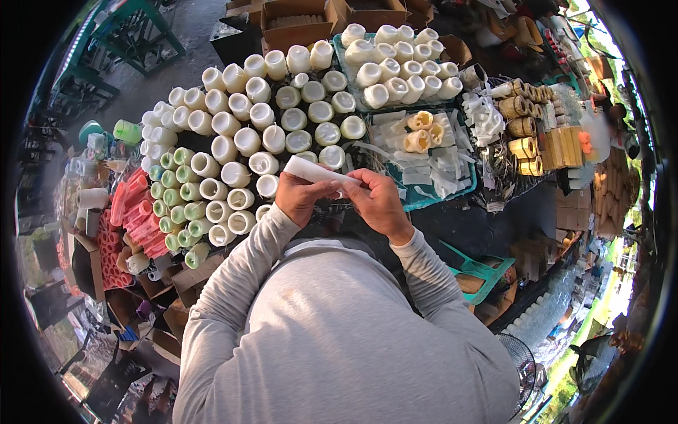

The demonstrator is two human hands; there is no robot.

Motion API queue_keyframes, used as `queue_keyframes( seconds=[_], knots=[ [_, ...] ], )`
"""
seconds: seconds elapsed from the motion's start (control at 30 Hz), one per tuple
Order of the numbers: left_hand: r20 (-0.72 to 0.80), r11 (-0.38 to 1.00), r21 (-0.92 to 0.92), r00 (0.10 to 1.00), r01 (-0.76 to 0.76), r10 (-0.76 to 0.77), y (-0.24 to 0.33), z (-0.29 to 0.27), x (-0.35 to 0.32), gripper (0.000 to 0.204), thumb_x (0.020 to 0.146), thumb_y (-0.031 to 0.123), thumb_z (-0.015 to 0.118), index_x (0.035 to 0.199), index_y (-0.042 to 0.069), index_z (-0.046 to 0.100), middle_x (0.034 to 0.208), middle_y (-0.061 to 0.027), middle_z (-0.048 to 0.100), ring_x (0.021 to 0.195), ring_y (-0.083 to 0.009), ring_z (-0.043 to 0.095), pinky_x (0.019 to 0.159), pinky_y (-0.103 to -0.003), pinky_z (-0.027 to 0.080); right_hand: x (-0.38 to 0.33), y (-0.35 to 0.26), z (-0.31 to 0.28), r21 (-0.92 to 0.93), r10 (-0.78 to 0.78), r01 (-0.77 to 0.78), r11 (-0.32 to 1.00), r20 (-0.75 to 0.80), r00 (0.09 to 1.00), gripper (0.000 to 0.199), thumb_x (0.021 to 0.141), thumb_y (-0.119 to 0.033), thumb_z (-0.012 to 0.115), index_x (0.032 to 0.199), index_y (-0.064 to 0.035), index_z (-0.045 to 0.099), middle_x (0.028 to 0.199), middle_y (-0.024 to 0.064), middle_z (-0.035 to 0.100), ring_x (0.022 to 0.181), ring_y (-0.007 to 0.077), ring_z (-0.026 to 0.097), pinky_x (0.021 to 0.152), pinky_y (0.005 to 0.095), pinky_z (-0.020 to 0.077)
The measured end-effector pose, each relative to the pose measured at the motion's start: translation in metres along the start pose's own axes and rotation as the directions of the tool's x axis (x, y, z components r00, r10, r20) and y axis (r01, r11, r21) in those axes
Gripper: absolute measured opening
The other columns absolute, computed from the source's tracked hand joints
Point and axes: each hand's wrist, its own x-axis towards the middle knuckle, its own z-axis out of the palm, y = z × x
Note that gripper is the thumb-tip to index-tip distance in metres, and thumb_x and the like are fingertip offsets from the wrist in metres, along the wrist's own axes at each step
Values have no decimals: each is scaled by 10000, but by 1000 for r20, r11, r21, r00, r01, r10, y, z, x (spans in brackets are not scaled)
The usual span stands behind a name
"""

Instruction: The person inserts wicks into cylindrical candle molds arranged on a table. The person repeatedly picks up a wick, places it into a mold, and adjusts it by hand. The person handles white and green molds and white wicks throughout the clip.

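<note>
Tube axis: white tube lies crosswise, tilted up-left.
Grip: pinched by left hand mid-length, right hand at its right end.

Head cam, steep down, close overhead.

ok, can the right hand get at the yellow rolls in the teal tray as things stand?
Probably yes. The yellow rolls lie uncovered just beyond the right hand, nothing between them. But that hand shares a white roll with the left hand.
</note>
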Motion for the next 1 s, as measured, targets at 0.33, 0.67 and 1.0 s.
queue_keyframes(
  seconds=[0.33, 0.67, 1.0],
  knots=[
    [-123, 958, 182, 961, -223, 247, 7, -16, -21, 228, 867, -15, 848, 1070, -61, 756, 941, -126, 800, 833, -173, 764, 765, -302, 615, 9, -14, 30, -294, -208, 206, 933, 26, 978, 197, 1032, -145, 716, 1096, 41, 725, 853, 97, 740, 744, 85, 659, 626, 284, 513],
    [-165, 879, 329, 896, -344, 413, 30, -28, -74, 163, 868, -51, 822, 1024, -28, 779, 1029, -119, 801, 932, -171, 753, 868, -307, 608, 11, -15, 57, -573, -678, 718, 394, 346, 648, 338, 849, 64, 721, 1177, -8, 684, 994, 143, 726, 842, 353, 721, 719, 446, 574],
    [-60, 176, 984, 959, 11, 277, 47, -95, -140, 193, 861, 66, 748, 1017, 15, 647, 953, -190, 690, 884, -436, 693, 785, -538, 554, 22, 8, 87, 238, 188, -337, 911, 489, 852, 233, 939, -65, 809, 1142, -29, 700, 909, 17, 681, 759, 96, 652, 605, 251, 576]
  ],
)
